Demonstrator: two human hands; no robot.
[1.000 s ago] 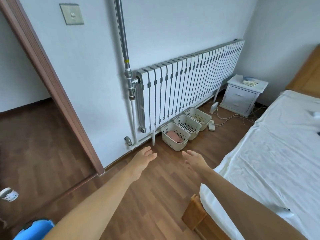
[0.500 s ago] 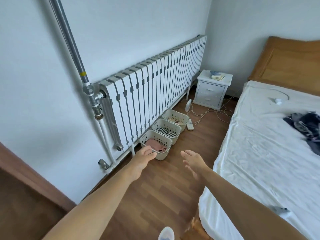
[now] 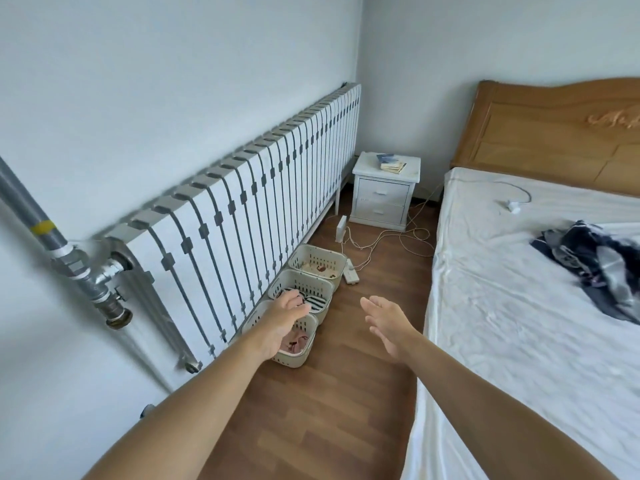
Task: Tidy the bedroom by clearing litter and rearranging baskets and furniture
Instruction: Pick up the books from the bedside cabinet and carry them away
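Three cream perforated baskets stand in a row on the wood floor against the radiator. The nearest basket point(image 3: 300, 355) holds pink cloth, the middle basket point(image 3: 313, 287) striped cloth, the far basket point(image 3: 320, 259) small items. My left hand point(image 3: 282, 322) is stretched out above the nearest basket, fingers apart, holding nothing. My right hand point(image 3: 386, 323) is held out over the floor to the right of the baskets, palm open and empty.
A long white radiator point(image 3: 263, 209) with a metal pipe point(image 3: 52, 244) lines the left wall. A white nightstand point(image 3: 384, 190) with books stands in the corner. Cables and a power strip point(image 3: 351, 273) lie on the floor. The bed point(image 3: 519, 306) with dark clothing point(image 3: 595, 265) fills the right.
The view has swung right and moved into the room; the doorway has dropped out of sight. Both hands are now closer to the baskets, the left one over the nearest basket.
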